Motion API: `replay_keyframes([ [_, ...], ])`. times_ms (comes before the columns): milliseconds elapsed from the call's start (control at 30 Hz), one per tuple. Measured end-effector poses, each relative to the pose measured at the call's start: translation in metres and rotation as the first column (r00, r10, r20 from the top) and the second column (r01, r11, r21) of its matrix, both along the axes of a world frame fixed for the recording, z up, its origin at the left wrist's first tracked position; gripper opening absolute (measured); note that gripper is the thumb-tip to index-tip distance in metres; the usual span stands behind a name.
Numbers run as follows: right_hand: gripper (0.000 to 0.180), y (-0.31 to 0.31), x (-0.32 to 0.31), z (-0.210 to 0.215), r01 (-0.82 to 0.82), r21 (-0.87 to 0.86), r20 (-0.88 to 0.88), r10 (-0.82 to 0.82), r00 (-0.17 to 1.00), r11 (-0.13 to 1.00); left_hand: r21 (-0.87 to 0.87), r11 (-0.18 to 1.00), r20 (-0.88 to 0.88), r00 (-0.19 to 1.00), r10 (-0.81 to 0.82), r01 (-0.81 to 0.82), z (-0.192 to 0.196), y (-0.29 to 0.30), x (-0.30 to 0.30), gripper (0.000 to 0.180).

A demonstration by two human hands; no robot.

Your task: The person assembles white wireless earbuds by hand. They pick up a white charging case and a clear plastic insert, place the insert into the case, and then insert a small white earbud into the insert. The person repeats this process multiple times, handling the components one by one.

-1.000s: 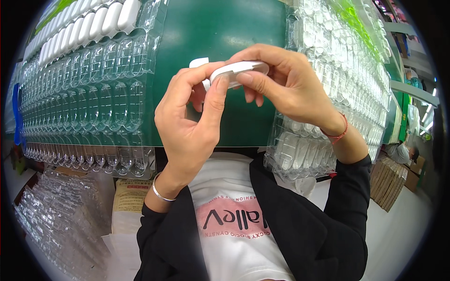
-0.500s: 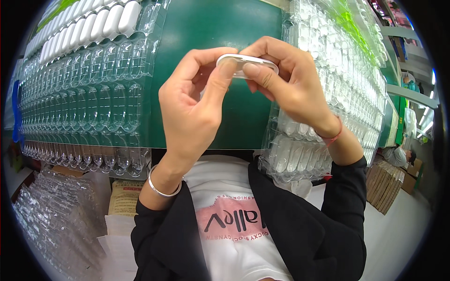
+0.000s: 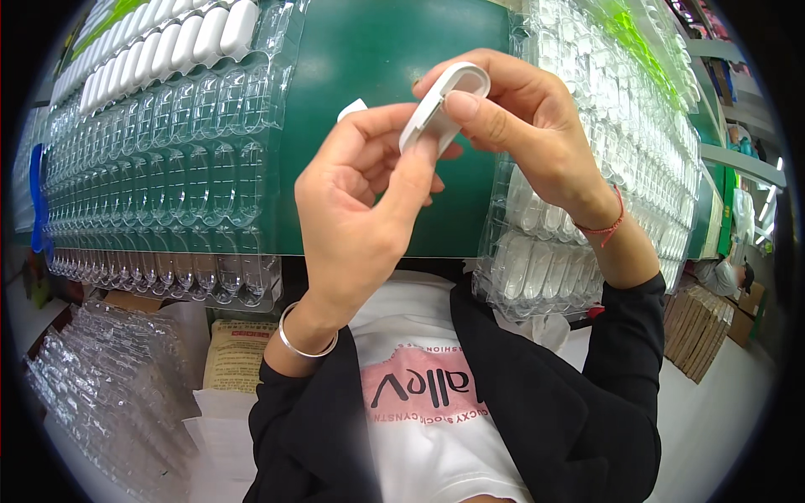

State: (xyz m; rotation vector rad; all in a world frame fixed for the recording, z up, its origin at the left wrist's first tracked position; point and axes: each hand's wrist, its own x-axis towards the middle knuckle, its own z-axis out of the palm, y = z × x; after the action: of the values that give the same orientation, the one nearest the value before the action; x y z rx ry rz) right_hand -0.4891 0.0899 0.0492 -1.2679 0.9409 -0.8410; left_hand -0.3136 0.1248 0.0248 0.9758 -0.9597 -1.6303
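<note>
Above the green tabletop, both hands hold a small white oblong plastic case shell (image 3: 468, 81), tilted, its hollow side partly facing me. My left hand (image 3: 360, 189) pinches its lower end between thumb and index finger. My right hand (image 3: 524, 121) grips the upper end, thumb pressed on the near rim. Behind my left index finger pokes out the tip of another white piece (image 3: 353, 109); the fingers hide the rest, so I cannot tell whether they hold it.
Clear blister trays (image 3: 159, 176) cover the left of the green table (image 3: 369, 42), with rows of white oblong cases (image 3: 197, 38) at the back. More filled trays (image 3: 579, 126) stand on the right. Clear plastic trays (image 3: 109, 377) are stacked low left, near a yellowish printed bag (image 3: 239, 356).
The white shell has turned from nearly level to steeply tilted, its right end up and its hollow showing more. A white tip has come into sight behind my left hand.
</note>
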Motion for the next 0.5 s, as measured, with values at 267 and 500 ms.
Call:
replay_keyframes([
  [267, 0.028, -0.003, 0.000, -0.007, -0.002, 0.070, -0.013, 0.003, 1.000, 0.998, -0.581, 0.804, 0.715, 0.550, 0.432, 0.124, -0.024, 0.005, 0.029, 0.064],
  [500, 0.036, -0.002, 0.002, 0.000, -0.042, 0.137, -0.002, 0.043, 0.999, 0.990, -0.543, 0.805, 0.783, 0.490, 0.383, 0.240, -0.036, -0.005, 0.019, 0.072],
])
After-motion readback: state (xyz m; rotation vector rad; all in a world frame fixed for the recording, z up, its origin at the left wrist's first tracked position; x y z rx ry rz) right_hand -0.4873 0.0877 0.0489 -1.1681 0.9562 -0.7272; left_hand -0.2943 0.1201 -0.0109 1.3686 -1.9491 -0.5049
